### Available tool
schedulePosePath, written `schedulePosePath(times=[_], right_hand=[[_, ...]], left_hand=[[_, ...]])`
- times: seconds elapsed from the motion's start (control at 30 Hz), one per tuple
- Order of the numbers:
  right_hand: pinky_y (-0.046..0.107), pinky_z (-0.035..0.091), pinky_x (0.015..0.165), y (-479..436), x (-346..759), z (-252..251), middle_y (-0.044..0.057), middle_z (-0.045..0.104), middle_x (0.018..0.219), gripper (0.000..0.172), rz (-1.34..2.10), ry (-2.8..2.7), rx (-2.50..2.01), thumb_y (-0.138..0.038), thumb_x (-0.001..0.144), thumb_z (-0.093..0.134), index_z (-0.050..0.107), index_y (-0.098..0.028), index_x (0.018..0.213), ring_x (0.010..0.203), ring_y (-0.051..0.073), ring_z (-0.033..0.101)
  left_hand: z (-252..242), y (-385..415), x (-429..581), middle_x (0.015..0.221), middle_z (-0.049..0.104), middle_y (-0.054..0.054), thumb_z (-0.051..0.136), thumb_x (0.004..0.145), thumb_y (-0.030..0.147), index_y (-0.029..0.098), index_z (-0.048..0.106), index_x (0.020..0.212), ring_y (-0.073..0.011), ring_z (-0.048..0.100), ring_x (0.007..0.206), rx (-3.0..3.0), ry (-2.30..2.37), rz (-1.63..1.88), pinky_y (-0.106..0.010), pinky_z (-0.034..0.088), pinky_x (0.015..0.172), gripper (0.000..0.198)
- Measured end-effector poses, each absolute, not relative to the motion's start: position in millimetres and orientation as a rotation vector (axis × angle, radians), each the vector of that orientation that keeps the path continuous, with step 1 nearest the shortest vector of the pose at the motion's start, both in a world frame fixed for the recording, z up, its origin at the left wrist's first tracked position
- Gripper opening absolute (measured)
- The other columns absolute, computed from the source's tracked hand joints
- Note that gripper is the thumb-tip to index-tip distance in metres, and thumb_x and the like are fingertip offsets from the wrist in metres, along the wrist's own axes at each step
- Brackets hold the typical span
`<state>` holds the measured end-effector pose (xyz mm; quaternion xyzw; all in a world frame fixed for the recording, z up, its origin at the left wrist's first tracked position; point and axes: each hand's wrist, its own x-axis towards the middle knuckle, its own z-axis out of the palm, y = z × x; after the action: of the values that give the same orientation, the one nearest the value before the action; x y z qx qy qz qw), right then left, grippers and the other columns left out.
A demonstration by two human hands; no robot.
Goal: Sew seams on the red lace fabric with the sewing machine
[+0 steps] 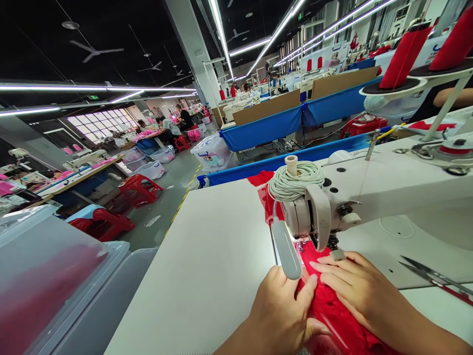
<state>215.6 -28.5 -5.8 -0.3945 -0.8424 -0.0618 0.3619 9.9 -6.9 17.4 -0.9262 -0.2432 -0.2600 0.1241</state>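
I see the sewing machine point(369, 197) on the white table point(214, 256), with red cloth point(332, 310) already out behind the needle. My left hand point(281, 315) and right hand point(354, 286) lie flat, fingers spread, pressing the unsewn rest.

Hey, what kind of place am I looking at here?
Most likely a garment factory floor. A sewing machine stands over red fabric that both hands press flat, red thread cones sit on a stand, and rows of worktables run back under strip lights.
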Motion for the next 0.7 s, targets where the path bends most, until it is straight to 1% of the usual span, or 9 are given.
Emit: schedulePosePath(times=[0.1,0.23,0.3,0.37,0.47,0.53,0.57,0.7], right_hand=[[0.035,0.035,0.089,-28,215,-6,-0.001,0.074,0.097,0.046,-0.139,-2.141,-1.017,0.005,0.075,0.037,0.066,-0.021,0.101,0.09,0.018,0.065],[0.035,0.035,0.087,-27,214,-3,-0.001,0.074,0.096,0.043,-0.157,-2.133,-1.015,0.004,0.078,0.038,0.065,-0.021,0.1,0.089,0.017,0.064],[0.035,0.036,0.087,-27,214,-3,0.0,0.074,0.096,0.041,-0.173,-2.133,-1.013,0.004,0.078,0.039,0.065,-0.02,0.099,0.089,0.017,0.064],[0.035,0.035,0.087,-26,214,-3,0.0,0.074,0.095,0.04,-0.189,-2.13,-1.019,0.004,0.077,0.039,0.065,-0.02,0.097,0.089,0.018,0.063],[0.035,0.035,0.086,-25,214,-4,0.0,0.072,0.086,0.037,-0.187,-2.131,-1.025,0.004,0.079,0.04,0.066,-0.019,0.092,0.085,0.018,0.063],[0.036,0.035,0.085,-23,215,-4,-0.001,0.069,0.077,0.036,-0.175,-2.14,-1.021,0.003,0.08,0.04,0.066,-0.019,0.09,0.084,0.019,0.063],[0.036,0.035,0.085,-21,215,-4,0.0,0.069,0.075,0.036,-0.17,-2.147,-1.02,0.003,0.081,0.04,0.066,-0.019,0.09,0.085,0.02,0.063],[0.037,0.035,0.085,-17,216,-4,0.003,0.073,0.087,0.037,-0.161,-2.163,-1.03,0.003,0.082,0.039,0.067,-0.018,0.094,0.09,0.022,0.062]], left_hand=[[16,-6,9,0.095,0.067,-0.016,0.01,0.097,0.064,0.011,0.064,0.109,-0.0234,0.064,0.073,-2.704,-0.688,-0.74,-0.034,0.052,0.061,0.077],[17,-5,11,0.097,0.067,-0.016,0.006,0.095,0.065,0.011,0.066,0.107,-0.023,0.064,0.073,-2.675,-0.699,-0.783,-0.034,0.052,0.061,0.081],[18,-5,12,0.097,0.068,-0.016,0.004,0.095,0.065,0.012,0.066,0.106,-0.0228,0.064,0.074,-2.664,-0.711,-0.802,-0.034,0.052,0.062,0.083],[19,-4,12,0.1,0.067,-0.016,0.004,0.095,0.065,0.012,0.066,0.107,-0.0228,0.065,0.077,-2.661,-0.719,-0.793,-0.034,0.051,0.063,0.083],[16,-3,12,0.106,0.067,-0.017,0.004,0.095,0.065,0.012,0.065,0.11,-0.0234,0.065,0.08,-2.653,-0.75,-0.771,-0.035,0.051,0.066,0.082],[12,-2,12,0.106,0.067,-0.017,0.003,0.095,0.065,0.013,0.065,0.111,-0.0245,0.065,0.082,-2.638,-0.784,-0.765,-0.036,0.051,0.068,0.082],[11,-1,12,0.106,0.067,-0.017,0.002,0.095,0.065,0.014,0.065,0.112,-0.0252,0.065,0.084,-2.638,-0.797,-0.754,-0.037,0.051,0.069,0.083],[10,1,11,0.108,0.066,-0.016,0.003,0.095,0.065,0.015,0.064,0.113,-0.0277,0.064,0.09,-2.65,-0.814,-0.742,-0.043,0.051,0.077,0.082]])
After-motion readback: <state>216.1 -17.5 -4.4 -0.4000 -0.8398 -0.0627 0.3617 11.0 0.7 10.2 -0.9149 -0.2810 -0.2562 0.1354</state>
